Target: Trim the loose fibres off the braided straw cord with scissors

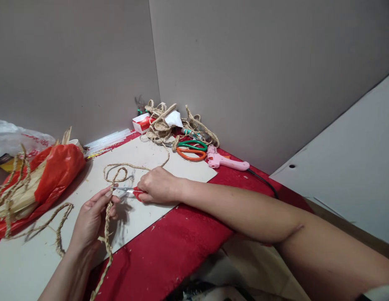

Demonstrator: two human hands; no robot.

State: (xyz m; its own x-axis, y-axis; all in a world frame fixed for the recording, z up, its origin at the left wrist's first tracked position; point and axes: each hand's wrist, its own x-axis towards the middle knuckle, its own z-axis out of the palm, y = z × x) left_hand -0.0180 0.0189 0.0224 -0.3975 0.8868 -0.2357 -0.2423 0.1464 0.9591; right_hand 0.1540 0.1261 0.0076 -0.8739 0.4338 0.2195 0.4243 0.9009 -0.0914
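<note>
My left hand (pixel 94 211) pinches a braided straw rope (pixel 108 234) between thumb and fingers over the white board (pixel 144 217). The rope hangs down toward the bottom edge and loops on the board above the fingers. To the right, my right hand (pixel 158 185) is closed around the red handles of small scissors (pixel 127 190). Their blades point left and meet the rope just beside my left fingertips. Whether the blades are parted is too small to tell.
A red bag (pixel 61 167) of straw lies at the left. Coiled rope (pixel 159 125), green-and-orange-handled scissors (pixel 191 150) and a pink glue gun (pixel 227 161) with a black cord sit at the back. Clear sticks (pixel 111 140) lie by the grey wall.
</note>
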